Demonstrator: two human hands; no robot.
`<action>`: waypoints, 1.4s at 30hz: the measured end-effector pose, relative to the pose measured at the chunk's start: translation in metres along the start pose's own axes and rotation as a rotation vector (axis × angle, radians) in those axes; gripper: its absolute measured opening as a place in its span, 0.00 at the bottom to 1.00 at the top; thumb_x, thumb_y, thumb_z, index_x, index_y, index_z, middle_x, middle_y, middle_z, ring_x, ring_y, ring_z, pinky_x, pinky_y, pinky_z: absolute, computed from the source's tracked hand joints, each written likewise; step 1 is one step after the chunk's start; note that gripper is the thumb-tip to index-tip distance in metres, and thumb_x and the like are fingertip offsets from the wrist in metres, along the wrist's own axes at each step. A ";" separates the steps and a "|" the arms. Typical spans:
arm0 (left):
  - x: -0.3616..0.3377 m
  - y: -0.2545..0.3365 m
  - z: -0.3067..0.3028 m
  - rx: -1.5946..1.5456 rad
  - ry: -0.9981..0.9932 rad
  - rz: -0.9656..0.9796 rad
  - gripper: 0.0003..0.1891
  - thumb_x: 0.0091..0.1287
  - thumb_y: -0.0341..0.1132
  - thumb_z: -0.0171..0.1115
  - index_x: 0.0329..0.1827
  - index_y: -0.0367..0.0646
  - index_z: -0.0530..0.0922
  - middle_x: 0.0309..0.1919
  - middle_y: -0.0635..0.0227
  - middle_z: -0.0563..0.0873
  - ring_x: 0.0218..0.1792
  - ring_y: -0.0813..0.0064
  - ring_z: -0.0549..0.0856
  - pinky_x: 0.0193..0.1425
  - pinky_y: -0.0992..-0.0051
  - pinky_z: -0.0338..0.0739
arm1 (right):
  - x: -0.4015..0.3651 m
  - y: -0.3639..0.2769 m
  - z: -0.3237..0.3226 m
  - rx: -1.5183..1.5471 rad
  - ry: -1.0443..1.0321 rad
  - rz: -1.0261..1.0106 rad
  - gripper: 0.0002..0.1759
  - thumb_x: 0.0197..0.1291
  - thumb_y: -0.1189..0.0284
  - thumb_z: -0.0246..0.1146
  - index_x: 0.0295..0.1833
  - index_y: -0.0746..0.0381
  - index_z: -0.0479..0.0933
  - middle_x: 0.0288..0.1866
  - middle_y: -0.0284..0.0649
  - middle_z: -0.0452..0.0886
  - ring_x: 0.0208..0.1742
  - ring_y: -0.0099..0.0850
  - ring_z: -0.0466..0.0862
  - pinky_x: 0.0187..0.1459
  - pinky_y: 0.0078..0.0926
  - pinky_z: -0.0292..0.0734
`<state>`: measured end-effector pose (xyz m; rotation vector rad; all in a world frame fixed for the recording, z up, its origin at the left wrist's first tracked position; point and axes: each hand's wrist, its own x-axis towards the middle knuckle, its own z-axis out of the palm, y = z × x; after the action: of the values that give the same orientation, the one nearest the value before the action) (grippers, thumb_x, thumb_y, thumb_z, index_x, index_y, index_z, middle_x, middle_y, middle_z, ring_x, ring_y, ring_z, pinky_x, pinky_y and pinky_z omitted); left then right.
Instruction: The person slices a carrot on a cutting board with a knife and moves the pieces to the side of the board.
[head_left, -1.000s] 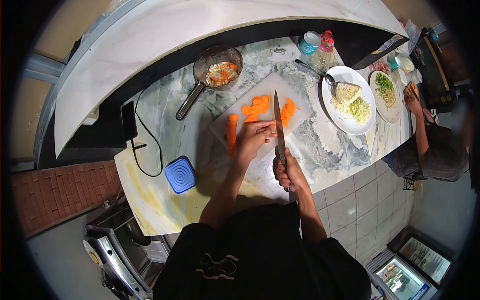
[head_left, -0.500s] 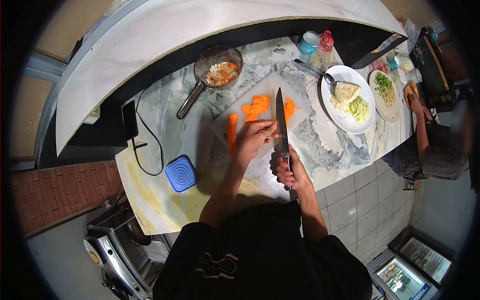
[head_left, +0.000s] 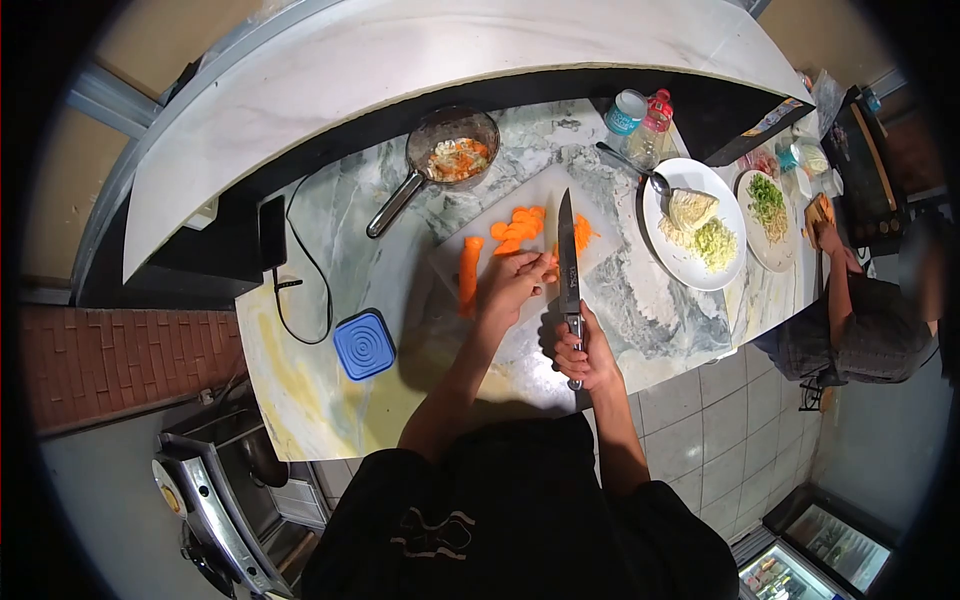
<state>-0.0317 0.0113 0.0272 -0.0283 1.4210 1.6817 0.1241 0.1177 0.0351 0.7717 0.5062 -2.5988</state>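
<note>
My right hand (head_left: 588,352) is wrapped round the black handle of a kitchen knife (head_left: 568,250), its long blade pointing away from me over a white cutting board (head_left: 500,335). Left of the blade, the fingers of my left hand (head_left: 515,288) are pinched together, with a bit of orange carrot showing at their tips. Round carrot slices (head_left: 518,228) lie in a pile beyond that hand. Further left is a long piece of carrot (head_left: 468,275). Thin carrot strips (head_left: 584,233) lie just right of the blade, partly hidden by it.
A pan (head_left: 453,150) with chopped food stands behind the board. Rightward are a white oval plate (head_left: 655,240) with cabbage and a spoon, a smaller plate (head_left: 782,255), a jar (head_left: 625,113) and a bottle (head_left: 652,130). A blue square object (head_left: 364,345) and a phone (head_left: 272,232) lie left. Another person's hand (head_left: 828,237) works far right.
The whole view has shifted, so the counter sits slightly lower in it. The knife's blade appears turned a little, showing more of its side. Both hands keep nearly the same place over the board.
</note>
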 end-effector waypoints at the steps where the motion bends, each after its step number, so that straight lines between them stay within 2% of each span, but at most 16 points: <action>1: 0.001 0.000 0.001 0.059 0.027 0.018 0.11 0.76 0.39 0.61 0.49 0.41 0.84 0.43 0.72 0.88 0.40 0.83 0.85 0.40 0.82 0.74 | 0.001 -0.001 -0.002 0.012 0.006 -0.001 0.37 0.71 0.34 0.41 0.21 0.52 0.61 0.08 0.25 0.55 0.04 0.17 0.50 0.03 0.18 0.47; 4: 0.008 -0.006 0.003 0.094 0.051 0.135 0.11 0.76 0.39 0.60 0.46 0.40 0.84 0.42 0.71 0.88 0.38 0.83 0.86 0.39 0.81 0.76 | -0.004 -0.010 -0.002 0.034 0.053 0.007 0.37 0.70 0.33 0.42 0.21 0.52 0.62 0.08 0.25 0.55 0.04 0.17 0.51 0.03 0.18 0.47; 8: 0.015 -0.008 0.003 0.121 0.057 0.147 0.11 0.76 0.38 0.61 0.47 0.37 0.83 0.41 0.69 0.89 0.38 0.82 0.86 0.39 0.81 0.79 | -0.009 -0.022 -0.006 0.006 0.123 0.004 0.36 0.69 0.33 0.43 0.22 0.52 0.62 0.08 0.25 0.55 0.04 0.17 0.51 0.04 0.18 0.46; 10: 0.020 -0.011 0.004 0.129 0.054 0.322 0.11 0.75 0.36 0.61 0.46 0.36 0.83 0.37 0.68 0.89 0.35 0.81 0.87 0.38 0.79 0.81 | -0.010 -0.028 -0.008 -0.011 0.116 0.004 0.36 0.69 0.33 0.44 0.22 0.52 0.62 0.09 0.26 0.55 0.04 0.17 0.51 0.04 0.18 0.46; 14: 0.014 0.011 0.017 0.233 0.076 0.275 0.12 0.75 0.35 0.62 0.41 0.33 0.84 0.34 0.67 0.89 0.31 0.81 0.86 0.38 0.79 0.81 | -0.012 -0.037 -0.008 -0.097 0.169 -0.003 0.36 0.68 0.32 0.45 0.23 0.52 0.61 0.09 0.26 0.55 0.05 0.17 0.51 0.04 0.18 0.46; 16: 0.017 0.017 0.017 0.440 0.122 0.593 0.11 0.72 0.35 0.64 0.37 0.34 0.85 0.32 0.65 0.90 0.26 0.78 0.86 0.34 0.77 0.81 | -0.011 -0.043 -0.008 -0.163 0.213 -0.012 0.36 0.69 0.32 0.45 0.23 0.52 0.60 0.10 0.26 0.54 0.06 0.17 0.50 0.05 0.18 0.44; 17: 0.019 0.021 0.014 0.440 0.124 0.598 0.11 0.72 0.35 0.64 0.37 0.34 0.85 0.32 0.65 0.90 0.26 0.78 0.86 0.34 0.77 0.81 | -0.012 -0.046 -0.008 -0.166 0.210 -0.014 0.36 0.69 0.32 0.45 0.23 0.52 0.60 0.10 0.26 0.54 0.06 0.17 0.50 0.05 0.18 0.44; 19: 0.019 0.031 0.010 0.989 0.154 0.511 0.07 0.67 0.34 0.68 0.36 0.39 0.86 0.32 0.64 0.89 0.28 0.74 0.87 0.36 0.74 0.80 | -0.014 -0.051 -0.003 -0.215 0.288 -0.017 0.36 0.69 0.32 0.44 0.23 0.52 0.59 0.11 0.25 0.54 0.06 0.17 0.50 0.06 0.18 0.43; 20: 0.021 0.027 0.009 0.991 0.153 0.511 0.07 0.67 0.34 0.68 0.36 0.39 0.86 0.32 0.64 0.89 0.28 0.74 0.87 0.36 0.74 0.80 | -0.014 -0.052 -0.006 -0.214 0.287 -0.018 0.36 0.69 0.32 0.44 0.23 0.52 0.59 0.11 0.25 0.54 0.06 0.17 0.50 0.06 0.18 0.43; 22: 0.025 0.021 0.006 1.067 0.215 0.886 0.04 0.63 0.35 0.71 0.35 0.45 0.88 0.35 0.65 0.88 0.31 0.71 0.87 0.39 0.72 0.80 | -0.013 -0.054 -0.010 -0.278 0.278 -0.064 0.36 0.70 0.33 0.43 0.23 0.52 0.59 0.11 0.26 0.54 0.07 0.17 0.50 0.06 0.18 0.43; 29: 0.020 0.016 0.010 0.869 0.163 0.755 0.09 0.62 0.38 0.73 0.36 0.41 0.87 0.40 0.67 0.86 0.34 0.72 0.87 0.42 0.73 0.80 | -0.008 -0.052 -0.007 -0.284 0.283 -0.079 0.35 0.70 0.34 0.43 0.24 0.52 0.59 0.12 0.25 0.55 0.07 0.17 0.51 0.06 0.18 0.44; 32: 0.016 0.021 0.007 0.770 0.210 0.600 0.10 0.63 0.38 0.72 0.38 0.40 0.88 0.36 0.67 0.87 0.33 0.75 0.87 0.41 0.74 0.79 | -0.006 -0.049 -0.006 -0.289 0.303 -0.082 0.35 0.71 0.34 0.43 0.24 0.53 0.60 0.12 0.26 0.55 0.07 0.16 0.52 0.07 0.18 0.44; 34: 0.002 0.036 -0.001 0.682 0.329 0.447 0.11 0.64 0.38 0.71 0.41 0.40 0.88 0.32 0.66 0.88 0.32 0.78 0.86 0.40 0.75 0.79 | -0.004 -0.046 -0.007 -0.302 0.305 -0.075 0.35 0.71 0.34 0.43 0.25 0.53 0.61 0.13 0.26 0.56 0.07 0.16 0.52 0.07 0.18 0.44; 38: -0.010 0.033 -0.045 0.734 0.443 0.569 0.11 0.65 0.37 0.70 0.44 0.40 0.87 0.29 0.64 0.89 0.31 0.78 0.85 0.39 0.75 0.79 | 0.003 -0.037 0.002 -0.365 0.368 -0.103 0.35 0.70 0.34 0.44 0.25 0.53 0.61 0.12 0.26 0.56 0.07 0.17 0.52 0.07 0.19 0.44; 41: -0.022 0.038 -0.054 0.724 0.401 0.600 0.10 0.64 0.34 0.70 0.44 0.39 0.86 0.29 0.62 0.89 0.30 0.72 0.87 0.40 0.73 0.80 | 0.006 -0.028 0.008 -0.410 0.404 -0.102 0.35 0.69 0.33 0.44 0.26 0.52 0.60 0.12 0.26 0.55 0.06 0.18 0.51 0.06 0.19 0.44; 42: -0.024 0.036 -0.057 0.840 0.411 0.566 0.10 0.62 0.32 0.71 0.44 0.40 0.86 0.31 0.61 0.89 0.33 0.68 0.87 0.41 0.71 0.80 | 0.006 -0.024 0.010 -0.440 0.393 -0.106 0.35 0.69 0.33 0.44 0.26 0.53 0.60 0.12 0.26 0.55 0.06 0.18 0.51 0.06 0.19 0.44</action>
<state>-0.0688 -0.0456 0.0488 0.5713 2.5345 1.3981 0.1047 0.1323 0.0447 1.1177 1.2121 -2.2917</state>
